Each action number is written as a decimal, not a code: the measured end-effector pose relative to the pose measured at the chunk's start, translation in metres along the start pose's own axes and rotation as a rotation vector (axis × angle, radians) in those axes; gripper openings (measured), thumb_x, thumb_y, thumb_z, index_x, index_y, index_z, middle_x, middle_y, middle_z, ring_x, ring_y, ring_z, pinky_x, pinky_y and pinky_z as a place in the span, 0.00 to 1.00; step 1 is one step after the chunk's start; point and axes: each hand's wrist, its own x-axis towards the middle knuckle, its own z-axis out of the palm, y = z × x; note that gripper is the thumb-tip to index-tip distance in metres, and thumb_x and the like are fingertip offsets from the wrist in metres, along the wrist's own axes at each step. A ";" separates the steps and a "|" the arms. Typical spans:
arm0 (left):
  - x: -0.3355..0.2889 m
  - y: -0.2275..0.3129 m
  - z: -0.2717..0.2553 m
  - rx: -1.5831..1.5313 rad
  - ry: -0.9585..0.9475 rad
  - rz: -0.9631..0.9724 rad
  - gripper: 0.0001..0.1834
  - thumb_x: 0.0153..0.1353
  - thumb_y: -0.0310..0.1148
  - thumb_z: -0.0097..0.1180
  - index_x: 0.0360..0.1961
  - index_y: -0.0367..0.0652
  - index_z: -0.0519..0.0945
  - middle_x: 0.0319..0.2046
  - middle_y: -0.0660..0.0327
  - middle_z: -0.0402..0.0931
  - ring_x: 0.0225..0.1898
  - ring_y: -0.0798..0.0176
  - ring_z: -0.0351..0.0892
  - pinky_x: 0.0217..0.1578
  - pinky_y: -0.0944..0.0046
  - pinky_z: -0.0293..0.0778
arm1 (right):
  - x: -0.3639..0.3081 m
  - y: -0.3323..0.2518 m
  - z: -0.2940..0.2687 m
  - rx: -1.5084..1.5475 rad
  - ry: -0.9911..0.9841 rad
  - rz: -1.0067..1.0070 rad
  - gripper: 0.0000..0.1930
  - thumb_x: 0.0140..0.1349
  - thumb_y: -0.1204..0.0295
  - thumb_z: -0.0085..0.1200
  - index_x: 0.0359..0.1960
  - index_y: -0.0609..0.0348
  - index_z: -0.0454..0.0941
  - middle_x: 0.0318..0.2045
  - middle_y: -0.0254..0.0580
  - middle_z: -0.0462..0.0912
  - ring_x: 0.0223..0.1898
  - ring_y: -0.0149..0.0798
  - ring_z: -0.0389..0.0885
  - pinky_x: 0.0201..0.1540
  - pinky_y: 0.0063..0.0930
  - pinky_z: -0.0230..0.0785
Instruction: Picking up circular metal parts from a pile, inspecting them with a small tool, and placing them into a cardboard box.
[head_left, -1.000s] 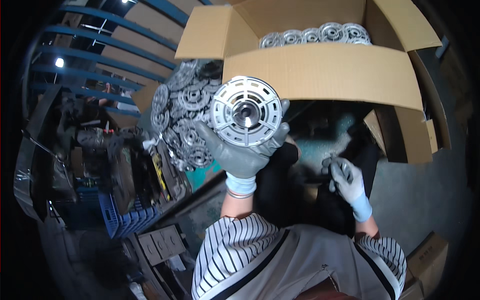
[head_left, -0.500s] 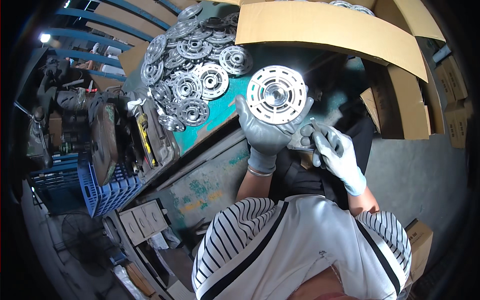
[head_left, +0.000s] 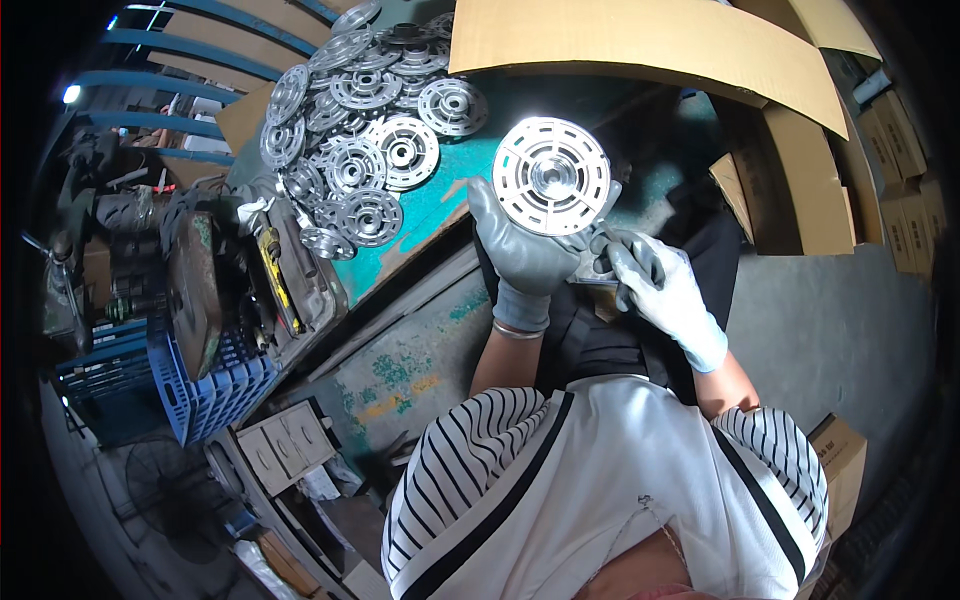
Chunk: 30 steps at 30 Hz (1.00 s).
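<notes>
My left hand, in a grey-coated glove, holds up a round slotted metal disc from below. Its shiny face is turned up, with a raised hub in the middle. In a similar glove, my right hand is closed on a thin metal tool, mostly hidden by the fingers, so its exact kind cannot be made out. Those fingers are close under the disc's lower right rim; whether the tool touches it is unclear. To the left, a heap of similar metal discs lies on the green, worn workbench.
A large open cardboard box stands beyond the disc, its flap over the bench. At left are a rusty machine part, a yellow-handled tool and a blue plastic crate. Stacked cartons are at far right.
My right hand has moved up and left, bringing its fingers close to the disc's lower rim. The disc stays in my left hand. The view has shifted slightly.
</notes>
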 end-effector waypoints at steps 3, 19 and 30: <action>0.002 -0.003 0.000 -0.015 0.029 -0.027 0.45 0.60 0.70 0.36 0.66 0.45 0.59 0.64 0.50 0.59 0.63 0.41 0.60 0.62 0.28 0.50 | 0.000 0.006 0.002 0.009 -0.011 0.054 0.14 0.65 0.70 0.51 0.48 0.66 0.75 0.24 0.36 0.80 0.18 0.23 0.74 0.24 0.19 0.66; 0.004 -0.014 -0.014 -0.163 -0.037 -0.144 0.47 0.58 0.73 0.32 0.68 0.48 0.56 0.67 0.52 0.53 0.65 0.42 0.56 0.62 0.25 0.44 | 0.007 0.026 0.005 -0.361 0.103 -0.199 0.14 0.63 0.60 0.51 0.40 0.58 0.77 0.21 0.48 0.76 0.22 0.45 0.77 0.29 0.35 0.68; 0.002 -0.010 -0.028 0.178 0.031 -0.067 0.46 0.61 0.71 0.27 0.67 0.44 0.58 0.66 0.51 0.56 0.64 0.45 0.59 0.63 0.36 0.54 | -0.001 0.009 -0.015 -0.034 0.166 -0.006 0.15 0.62 0.69 0.54 0.47 0.64 0.77 0.26 0.41 0.81 0.19 0.27 0.76 0.26 0.22 0.68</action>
